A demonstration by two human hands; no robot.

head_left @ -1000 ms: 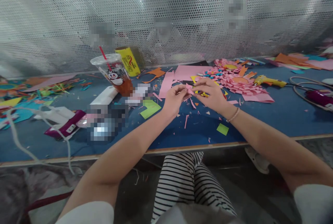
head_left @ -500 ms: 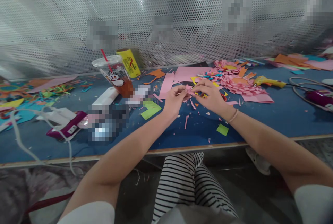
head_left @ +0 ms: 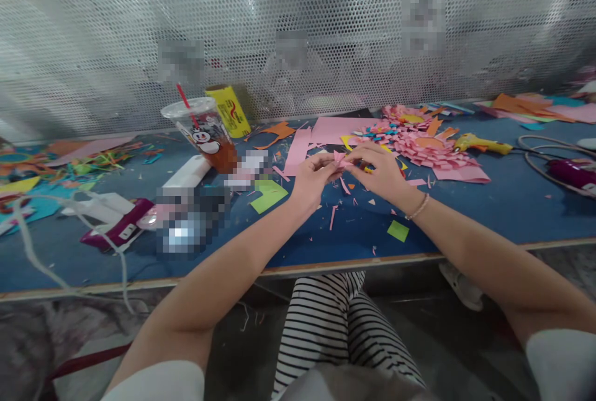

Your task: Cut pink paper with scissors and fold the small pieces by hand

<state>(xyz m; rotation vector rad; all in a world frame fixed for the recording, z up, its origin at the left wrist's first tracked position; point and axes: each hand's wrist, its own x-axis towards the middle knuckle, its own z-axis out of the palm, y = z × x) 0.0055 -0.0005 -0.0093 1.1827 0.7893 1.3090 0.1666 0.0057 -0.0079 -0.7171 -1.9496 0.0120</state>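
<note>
The small pink folded paper (head_left: pixel 341 159), creased with pointed edges, sits between both hands: the left hand (head_left: pixel 316 172) and right hand (head_left: pixel 374 169) pinch it by fingertips. Pink fringed paper flowers (head_left: pixel 431 148) lie beyond the right hand.

hands (head_left: pixel 314 179): 2 | held paper (head_left: pixel 339 157): 1 | cup (head_left: pixel 208 135): 1 | straw (head_left: pixel 183 96): 1 | glue gun (head_left: pixel 484 144): 1

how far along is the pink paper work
Looks largely done: the fringed pink paper flower beside the glue gun. In hand: a small folded pink paper piece, pinched between left hand and right hand. Apparently left: that piece, perhaps the flat pink sheet; total unclear.
</note>
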